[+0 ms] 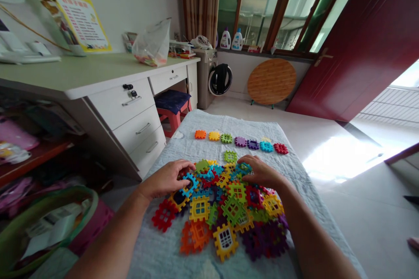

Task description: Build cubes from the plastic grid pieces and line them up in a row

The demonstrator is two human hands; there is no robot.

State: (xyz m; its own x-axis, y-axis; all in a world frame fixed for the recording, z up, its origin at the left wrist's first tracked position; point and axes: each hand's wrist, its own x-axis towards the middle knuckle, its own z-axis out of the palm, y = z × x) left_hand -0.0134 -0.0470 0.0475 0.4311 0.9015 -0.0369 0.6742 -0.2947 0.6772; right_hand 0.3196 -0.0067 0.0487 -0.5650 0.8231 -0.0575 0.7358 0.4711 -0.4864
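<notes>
A heap of colourful plastic interlocking tiles point(234, 207) with notched edges lies on a cloth-covered surface. My left hand point(166, 178) is at the heap's left side, thumb and fingers apart, beside a blue tile point(189, 184) and a lime tile point(202, 166). At the upper right of the heap, my right hand point(262, 172) has its fingers and thumb around a teal tile point(244, 168). Just beyond the heap lies a single green tile point(230, 156). Farther off, several tiles form a row, from an orange tile point(200, 134) to a red tile point(280, 148).
The light blue cloth point(209, 266) covers the surface under the tiles. To the left stand a desk point(108, 69) with drawers, a stool point(173, 102) and a basket point(94, 209). A washing machine point(204, 78), round wooden tabletop point(271, 80) and red door point(353, 48) are beyond.
</notes>
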